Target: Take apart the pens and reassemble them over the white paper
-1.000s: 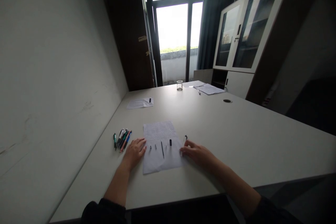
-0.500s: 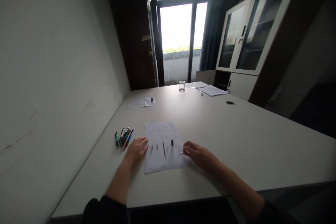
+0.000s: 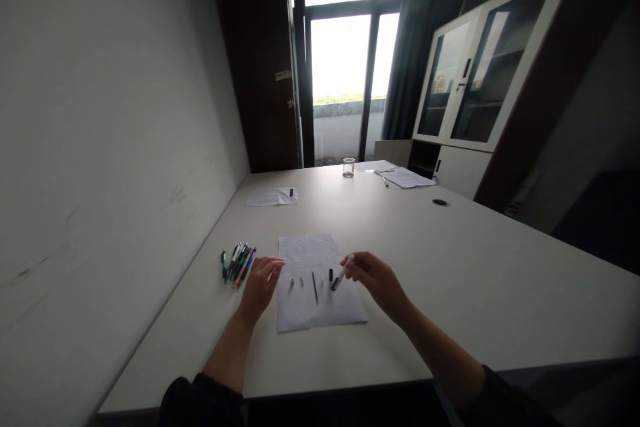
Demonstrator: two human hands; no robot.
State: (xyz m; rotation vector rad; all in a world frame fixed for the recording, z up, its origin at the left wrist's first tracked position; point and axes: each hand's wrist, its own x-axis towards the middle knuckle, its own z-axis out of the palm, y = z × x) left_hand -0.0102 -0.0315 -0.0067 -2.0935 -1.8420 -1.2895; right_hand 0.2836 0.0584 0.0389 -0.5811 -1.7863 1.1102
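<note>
A pen barrel (image 3: 343,273), pale with a dark lower end, stands tilted between the thumb and fingers of my right hand (image 3: 371,273). Its dark end is low over the right part of a printed sheet of paper (image 3: 300,320); I cannot tell whether it touches. Lying on the sheet are a dark slim ink refill (image 3: 315,288), a black pen cap (image 3: 331,275) and several tiny pen parts (image 3: 292,283). My left hand (image 3: 263,283) rests at the sheet's left edge, fingers stretched out and holding nothing.
A bunch of pens (image 3: 240,265) lies left of my left hand, near the wall. Farther back are a small sheet (image 3: 270,197), a glass cup (image 3: 349,168), a paper stack (image 3: 407,177) with a pen (image 3: 385,181) beside it, and a round desk hole (image 3: 440,203).
My right hand has lifted the pen barrel from the sheet's right edge and moved slightly up and left, tilting it upright beside the cap. The left hand has barely shifted.
</note>
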